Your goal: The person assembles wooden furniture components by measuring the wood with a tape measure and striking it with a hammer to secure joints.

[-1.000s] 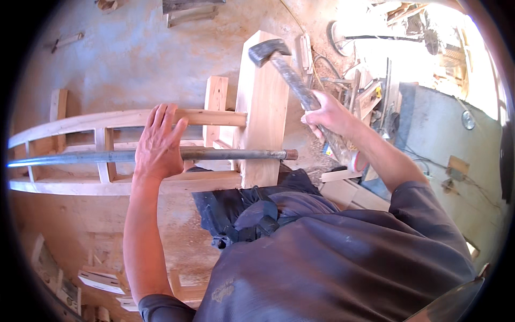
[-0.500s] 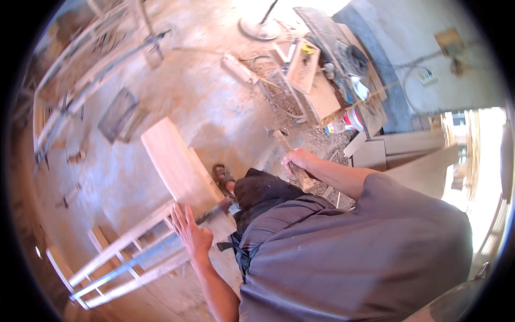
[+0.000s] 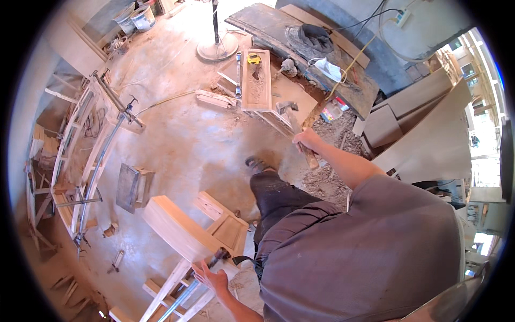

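While the left hand [image 3: 210, 277] rests with fingers spread on one wooden frame [image 3: 185, 239] near the feet, the right hand [image 3: 307, 140] grips one hammer [image 3: 294, 124], fingers wrapped round its handle. Farther off lie one carved panel [image 3: 256, 79] and what seem two buckets [image 3: 135, 18].

you have one small package in view: a flat packet [image 3: 333, 110], red with a pale side, lying on the floor among the debris just below the front edge of the dark table [image 3: 300, 40]. it lies tilted, near a cut board. two round pails [image 3: 135, 17], grey-white with pale lids, stand together at the top left by the wall. no signs or screens can be made out; any labels are too small to tell.
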{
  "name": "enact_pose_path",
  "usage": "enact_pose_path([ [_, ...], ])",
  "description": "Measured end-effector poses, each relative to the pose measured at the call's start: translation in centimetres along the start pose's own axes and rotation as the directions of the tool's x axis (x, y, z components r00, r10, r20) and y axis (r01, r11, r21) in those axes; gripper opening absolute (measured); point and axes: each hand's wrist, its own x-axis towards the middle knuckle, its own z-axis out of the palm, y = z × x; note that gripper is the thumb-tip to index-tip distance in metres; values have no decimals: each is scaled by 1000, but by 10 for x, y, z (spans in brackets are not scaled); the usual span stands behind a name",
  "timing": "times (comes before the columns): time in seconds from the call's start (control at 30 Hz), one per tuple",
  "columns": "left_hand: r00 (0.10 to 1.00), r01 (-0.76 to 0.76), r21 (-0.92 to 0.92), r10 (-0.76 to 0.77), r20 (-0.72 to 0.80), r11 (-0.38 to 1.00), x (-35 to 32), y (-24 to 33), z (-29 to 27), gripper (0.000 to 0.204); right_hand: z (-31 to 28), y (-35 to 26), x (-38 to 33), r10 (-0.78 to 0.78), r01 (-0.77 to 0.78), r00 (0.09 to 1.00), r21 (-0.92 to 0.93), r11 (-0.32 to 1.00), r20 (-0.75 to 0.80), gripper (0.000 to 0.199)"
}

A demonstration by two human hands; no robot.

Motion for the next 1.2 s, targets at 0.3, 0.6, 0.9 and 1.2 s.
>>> enact_pose_path([
  [0.3, 926, 203, 55, -174, -336, 978, -21, 58, 80, 77, -55, -57, 129, -527, 102, 839, -911, 399, -137, 32],
  [0.6, 899, 404, -95, -414, -141, 910, -7, 200, 2, 73, -35, -215, 412, -515, 379, 836, -879, 291, 190, 57],
  [0.9, 659, 597, -418, -715, -233, 685, -73, 205, 43, 60, 17, -229, 369, -521, 329, 803, -944, -18, 290, 50],
  [1.2, 894, 31, -989, -446, -38, 148, 92, 191, -48, 45, 294, -238, 67, 226, -42, 468, -234, 971, 854, 56],
])
